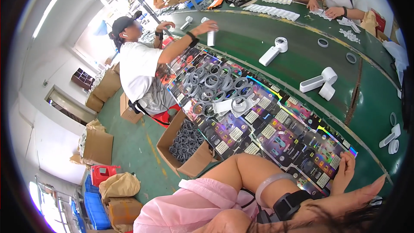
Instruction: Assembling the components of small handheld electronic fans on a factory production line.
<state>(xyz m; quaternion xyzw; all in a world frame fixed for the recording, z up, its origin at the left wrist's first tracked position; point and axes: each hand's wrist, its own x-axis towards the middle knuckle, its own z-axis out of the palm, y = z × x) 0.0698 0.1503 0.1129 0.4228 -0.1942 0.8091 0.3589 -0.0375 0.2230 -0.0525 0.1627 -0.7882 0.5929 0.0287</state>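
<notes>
Printed sheeting (282, 136): long axis approx. upper-L to lower-R.

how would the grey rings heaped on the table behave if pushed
The grey rings would probably slide and scatter, since they lie in a jumbled, overlapping heap. Each is likely light, being a slim open hoop. One stood on edge might roll, given its round outline.

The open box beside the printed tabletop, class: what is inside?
The open box holds a heap of grey rings. The heap covers the bottom, so anything underneath cannot be seen.
</notes>
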